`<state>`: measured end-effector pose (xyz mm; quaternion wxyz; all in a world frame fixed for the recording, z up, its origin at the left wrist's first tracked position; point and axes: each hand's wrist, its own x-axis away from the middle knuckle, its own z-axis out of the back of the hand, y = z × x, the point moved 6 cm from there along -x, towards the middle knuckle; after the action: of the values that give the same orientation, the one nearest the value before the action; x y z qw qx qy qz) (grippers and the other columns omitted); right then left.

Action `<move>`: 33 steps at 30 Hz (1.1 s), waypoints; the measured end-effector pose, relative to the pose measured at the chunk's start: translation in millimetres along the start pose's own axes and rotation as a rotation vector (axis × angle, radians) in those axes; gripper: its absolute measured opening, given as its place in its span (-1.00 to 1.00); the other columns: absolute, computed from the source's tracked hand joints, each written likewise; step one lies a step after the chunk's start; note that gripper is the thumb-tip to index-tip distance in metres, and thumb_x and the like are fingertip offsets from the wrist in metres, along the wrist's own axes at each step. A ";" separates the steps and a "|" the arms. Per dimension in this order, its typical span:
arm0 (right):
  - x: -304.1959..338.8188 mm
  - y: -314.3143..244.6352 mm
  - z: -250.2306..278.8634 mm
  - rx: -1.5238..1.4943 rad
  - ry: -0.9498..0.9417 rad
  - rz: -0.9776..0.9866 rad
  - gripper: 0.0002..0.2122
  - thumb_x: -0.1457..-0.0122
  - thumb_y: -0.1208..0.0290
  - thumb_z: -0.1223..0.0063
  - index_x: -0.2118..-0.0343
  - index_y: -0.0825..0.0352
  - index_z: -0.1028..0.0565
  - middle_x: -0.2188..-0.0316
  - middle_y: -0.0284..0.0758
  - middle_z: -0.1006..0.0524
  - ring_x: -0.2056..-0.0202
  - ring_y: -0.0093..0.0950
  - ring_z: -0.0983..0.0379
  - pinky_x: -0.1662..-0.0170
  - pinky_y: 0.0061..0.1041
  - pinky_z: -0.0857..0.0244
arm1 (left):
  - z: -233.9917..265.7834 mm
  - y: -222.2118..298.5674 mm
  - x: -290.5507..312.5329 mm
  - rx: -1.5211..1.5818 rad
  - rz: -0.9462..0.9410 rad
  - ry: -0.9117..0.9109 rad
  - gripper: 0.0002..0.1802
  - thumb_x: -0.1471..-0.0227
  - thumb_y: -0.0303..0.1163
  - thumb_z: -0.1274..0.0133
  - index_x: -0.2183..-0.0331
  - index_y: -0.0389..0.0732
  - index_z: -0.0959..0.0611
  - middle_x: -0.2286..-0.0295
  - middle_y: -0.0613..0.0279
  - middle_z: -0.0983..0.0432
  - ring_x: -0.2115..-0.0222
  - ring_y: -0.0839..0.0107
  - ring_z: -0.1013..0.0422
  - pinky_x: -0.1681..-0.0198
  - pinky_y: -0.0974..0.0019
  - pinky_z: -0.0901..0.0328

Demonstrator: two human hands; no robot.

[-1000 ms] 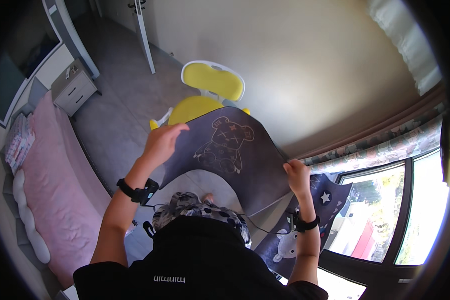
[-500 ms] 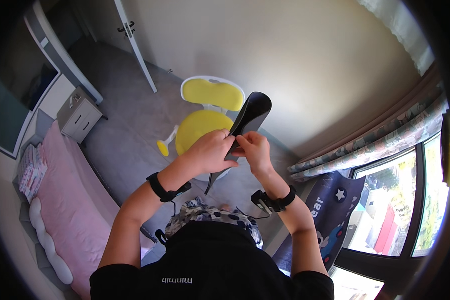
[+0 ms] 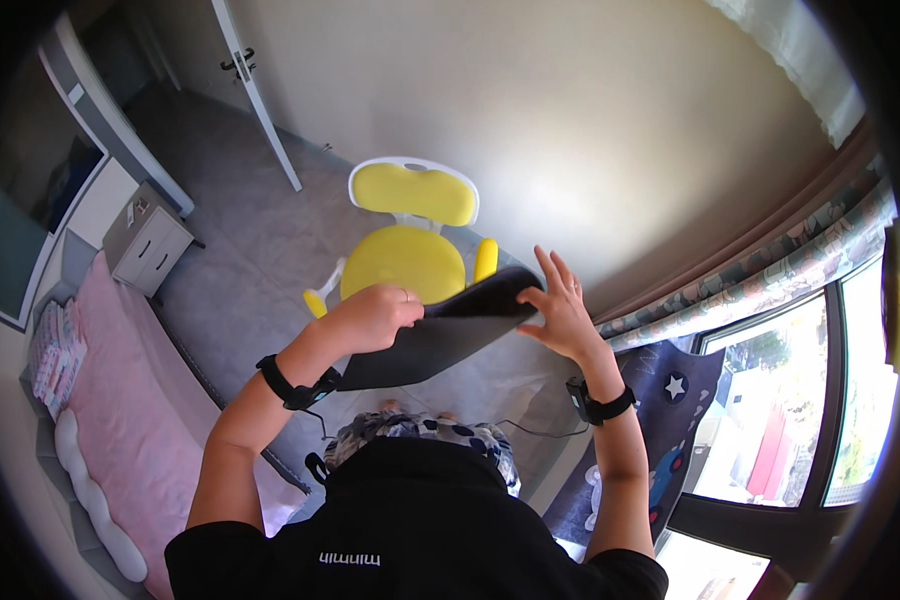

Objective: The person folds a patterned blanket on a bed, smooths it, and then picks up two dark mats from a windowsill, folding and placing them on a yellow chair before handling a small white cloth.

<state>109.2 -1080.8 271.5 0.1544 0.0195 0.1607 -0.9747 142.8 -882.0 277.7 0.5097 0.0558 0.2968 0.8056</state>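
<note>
A dark, flexible sheet, black to grey and mat-like (image 3: 425, 350), hangs in the air in front of me with its right end curling over. My left hand (image 3: 373, 318) is closed on its upper edge, left of the middle, fingers bent around it. At the sheet's right end, my right hand (image 3: 567, 318) has its fingers apart and stretched upward. The thumb and a fingertip of that hand are at the curled edge, apparently touching it without a grip. Both wrists wear black straps with small boxes and cables.
Beyond the sheet stands a yellow chair (image 3: 405, 262) with a white frame. A bed with pink bedding (image 3: 135, 420) runs along the left, near a grey nightstand (image 3: 150, 240). To the right are a dark patterned cloth (image 3: 660, 400), a flowered curtain (image 3: 750, 290) and a window (image 3: 770, 400).
The sheet has gone from narrow and upright to spread out sideways. My right hand has moved right and its fingers have opened. My left hand has shifted left, still holding the sheet.
</note>
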 end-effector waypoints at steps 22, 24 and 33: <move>52.9 -50.2 -91.9 -0.607 0.306 -0.146 -0.72 0.17 0.52 0.00 0.37 0.35 -0.19 0.55 -0.22 -0.40 0.54 -0.28 -0.37 0.48 -0.48 -0.24 | -65.1 20.3 5.6 -0.112 -0.073 0.134 -0.76 0.44 -0.51 0.09 0.54 -0.19 -0.29 0.86 0.30 -0.21 0.81 0.32 -0.23 0.77 0.35 -0.06; 42.1 -45.6 -98.4 -0.584 0.208 -0.185 -0.75 0.16 0.51 0.02 0.38 0.35 -0.23 0.56 -0.20 -0.40 0.55 -0.26 -0.36 0.50 -0.45 -0.23 | -71.9 8.7 4.1 -0.101 -0.076 0.146 -0.77 0.44 -0.50 0.09 0.54 -0.19 -0.29 0.86 0.30 -0.21 0.81 0.32 -0.24 0.77 0.35 -0.06; -25.0 -55.1 -150.1 -0.254 -0.026 -0.211 -0.90 0.18 0.52 0.05 0.52 0.29 -0.37 0.65 -0.24 -0.38 0.58 -0.29 -0.33 0.55 -0.43 -0.20 | -36.6 -138.5 32.6 0.436 0.163 0.214 -0.78 0.28 -0.39 0.01 0.46 -0.19 -0.37 0.66 0.26 -0.40 0.65 0.37 -0.35 0.64 0.41 -0.18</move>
<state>114.3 -975.9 148.3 0.0542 -0.0300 0.2816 -0.9575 222.2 -827.5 166.7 0.3845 0.1027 0.5102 0.7624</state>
